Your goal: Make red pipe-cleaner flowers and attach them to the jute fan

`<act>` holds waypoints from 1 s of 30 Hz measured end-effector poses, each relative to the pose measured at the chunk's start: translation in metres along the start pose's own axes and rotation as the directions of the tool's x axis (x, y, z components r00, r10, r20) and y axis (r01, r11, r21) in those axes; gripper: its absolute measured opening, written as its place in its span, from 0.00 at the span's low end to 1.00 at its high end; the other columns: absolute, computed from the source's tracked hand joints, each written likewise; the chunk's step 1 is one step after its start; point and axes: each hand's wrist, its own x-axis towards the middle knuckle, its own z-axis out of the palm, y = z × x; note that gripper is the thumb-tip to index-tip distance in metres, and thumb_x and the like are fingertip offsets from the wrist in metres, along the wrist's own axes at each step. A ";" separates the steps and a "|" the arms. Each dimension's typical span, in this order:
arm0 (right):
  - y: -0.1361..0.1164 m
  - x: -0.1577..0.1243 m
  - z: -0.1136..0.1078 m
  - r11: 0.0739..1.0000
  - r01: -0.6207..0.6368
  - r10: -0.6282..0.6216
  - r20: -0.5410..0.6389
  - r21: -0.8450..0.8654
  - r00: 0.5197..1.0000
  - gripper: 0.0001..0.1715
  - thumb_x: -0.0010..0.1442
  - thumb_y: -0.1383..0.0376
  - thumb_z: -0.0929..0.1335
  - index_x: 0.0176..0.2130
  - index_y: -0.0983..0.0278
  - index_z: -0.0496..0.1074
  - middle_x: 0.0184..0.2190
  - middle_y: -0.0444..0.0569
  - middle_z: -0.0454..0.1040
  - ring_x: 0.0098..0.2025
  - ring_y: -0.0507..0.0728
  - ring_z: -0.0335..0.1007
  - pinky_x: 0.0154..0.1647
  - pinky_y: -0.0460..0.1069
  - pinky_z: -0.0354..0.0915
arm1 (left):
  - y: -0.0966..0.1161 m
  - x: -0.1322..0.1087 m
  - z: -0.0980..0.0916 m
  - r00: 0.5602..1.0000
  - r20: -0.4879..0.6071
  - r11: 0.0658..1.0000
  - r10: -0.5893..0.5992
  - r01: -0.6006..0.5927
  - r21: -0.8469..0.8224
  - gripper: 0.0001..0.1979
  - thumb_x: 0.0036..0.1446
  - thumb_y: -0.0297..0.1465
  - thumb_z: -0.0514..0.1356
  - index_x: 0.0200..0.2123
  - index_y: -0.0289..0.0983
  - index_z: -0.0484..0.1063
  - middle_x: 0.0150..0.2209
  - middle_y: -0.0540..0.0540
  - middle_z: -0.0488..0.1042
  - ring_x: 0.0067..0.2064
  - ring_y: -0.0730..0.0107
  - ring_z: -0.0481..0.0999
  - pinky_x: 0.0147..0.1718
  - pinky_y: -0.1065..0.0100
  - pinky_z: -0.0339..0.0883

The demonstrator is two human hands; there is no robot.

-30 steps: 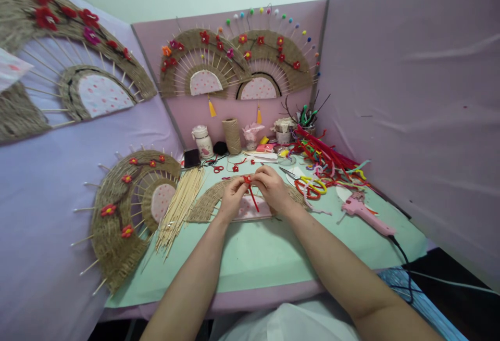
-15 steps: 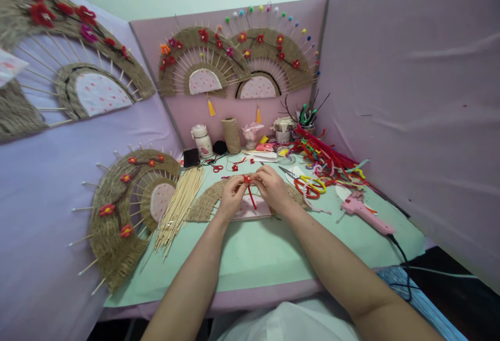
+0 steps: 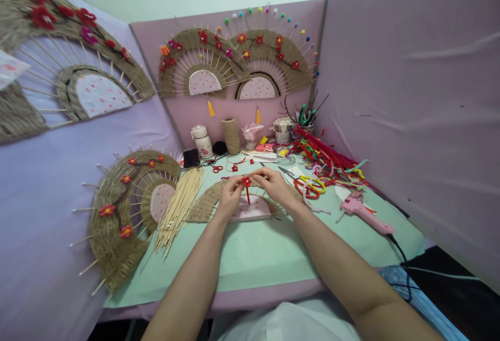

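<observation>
A small red pipe-cleaner flower (image 3: 246, 180) with a pale centre hangs above the twine fan, its straight red stem pointing down. My left hand (image 3: 231, 196) pinches it from the left between thumb and fingertips. At its upper right edge, the thumb and forefinger of my right hand (image 3: 273, 185) are pressed together; the exact contact is too small to see. Beneath both hands lies the half-round twine fan (image 3: 205, 203), with thin sticks and a spotted pinkish-white centre panel (image 3: 255, 208). My hands cover part of its band.
Left of the fan lies a bundle of thin sticks (image 3: 182, 200). Scissors (image 3: 308, 187), a pile of coloured pipe cleaners (image 3: 332, 156) and a pink glue gun (image 3: 365, 213) with its cord lie right. A twine spool (image 3: 231, 135) and white bottle (image 3: 202, 141) stand behind. Finished fans line the partitions.
The red flower has turned to face me more, and its stem has swung from slanting right to nearly vertical. My right hand has shifted slightly away to the right.
</observation>
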 end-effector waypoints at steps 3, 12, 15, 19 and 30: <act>0.000 0.000 0.000 1.000 -0.007 0.006 0.056 0.011 0.998 0.11 0.56 0.62 0.64 0.34 0.65 0.73 0.34 0.48 0.74 0.36 0.53 0.68 0.39 0.48 0.62 | -0.002 0.001 0.001 1.000 0.023 0.999 0.018 -0.019 0.046 0.08 0.54 0.32 0.56 0.33 0.36 0.73 0.36 0.45 0.71 0.40 0.68 0.69 0.42 0.67 0.61; 0.000 -0.002 0.004 0.998 -0.007 0.007 -0.006 -0.068 1.000 0.10 0.53 0.61 0.66 0.29 0.66 0.72 0.28 0.46 0.73 0.30 0.51 0.65 0.33 0.46 0.61 | 0.002 -0.001 0.002 0.996 0.037 0.996 -0.086 0.087 -0.021 0.09 0.54 0.36 0.56 0.33 0.36 0.71 0.34 0.47 0.70 0.36 0.70 0.67 0.38 0.70 0.60; -0.001 -0.001 0.005 0.995 -0.093 0.093 0.007 0.026 0.996 0.11 0.52 0.60 0.66 0.29 0.66 0.72 0.27 0.46 0.73 0.30 0.52 0.66 0.33 0.46 0.62 | 0.002 -0.001 0.003 0.991 0.042 0.989 -0.129 0.132 -0.070 0.11 0.54 0.37 0.56 0.33 0.35 0.71 0.34 0.47 0.70 0.36 0.71 0.66 0.37 0.71 0.60; -0.001 0.001 0.004 0.969 -0.171 0.167 0.034 0.177 0.985 0.13 0.53 0.61 0.64 0.33 0.66 0.74 0.31 0.47 0.75 0.34 0.52 0.68 0.36 0.47 0.63 | 0.000 -0.002 0.004 0.965 0.127 0.944 -0.229 0.252 -0.211 0.11 0.52 0.37 0.58 0.33 0.35 0.71 0.34 0.48 0.70 0.36 0.72 0.67 0.36 0.72 0.60; -0.007 -0.001 -0.017 0.942 -0.259 0.158 0.398 0.212 0.904 0.15 0.50 0.58 0.69 0.33 0.67 0.74 0.29 0.47 0.76 0.32 0.53 0.70 0.36 0.48 0.65 | 0.024 -0.003 -0.004 0.803 0.457 0.784 -0.383 0.544 -0.298 0.07 0.47 0.31 0.60 0.29 0.33 0.73 0.28 0.46 0.70 0.32 0.71 0.68 0.35 0.68 0.61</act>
